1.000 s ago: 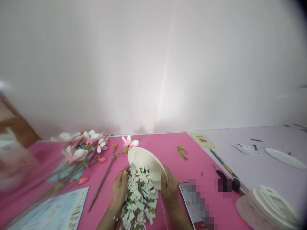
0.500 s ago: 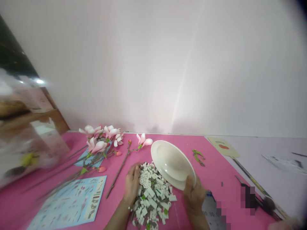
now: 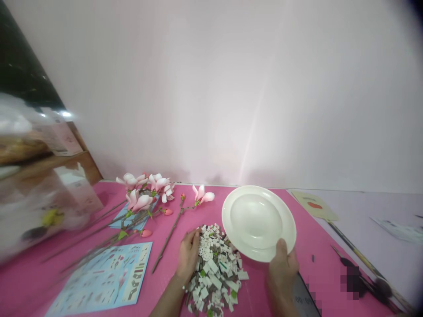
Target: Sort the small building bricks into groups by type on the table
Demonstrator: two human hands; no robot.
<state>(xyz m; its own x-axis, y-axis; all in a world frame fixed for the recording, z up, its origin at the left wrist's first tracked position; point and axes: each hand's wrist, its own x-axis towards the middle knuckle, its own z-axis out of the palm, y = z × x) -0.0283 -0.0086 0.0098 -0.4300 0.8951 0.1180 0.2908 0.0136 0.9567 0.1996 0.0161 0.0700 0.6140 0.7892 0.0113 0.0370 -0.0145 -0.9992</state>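
Observation:
My right hand [image 3: 282,273] grips the near rim of a white plate [image 3: 257,220], thumb on top, and holds it over the pink table with its face towards me. The plate bears nothing. My left hand [image 3: 189,253] lies with fingers stretched along the left side of a heap of small building bricks [image 3: 214,273], mostly white with some grey and green pieces. It appears to touch the heap's edge; the fingertips are partly hidden. The heap sits between both hands.
Pink magnolia stems [image 3: 140,200] lie at the left, with one separate stem [image 3: 168,237] near the heap. A blue printed sheet [image 3: 105,277] lies front left. To the right are a phone-like screen [image 3: 304,299], a fan [image 3: 315,204] and dark scissors [image 3: 357,277].
The plate has swung rightwards, away from the heap, and turned from a steep tilt to a more level pose. It now covers where small green pieces lay. My left hand stays at the heap.

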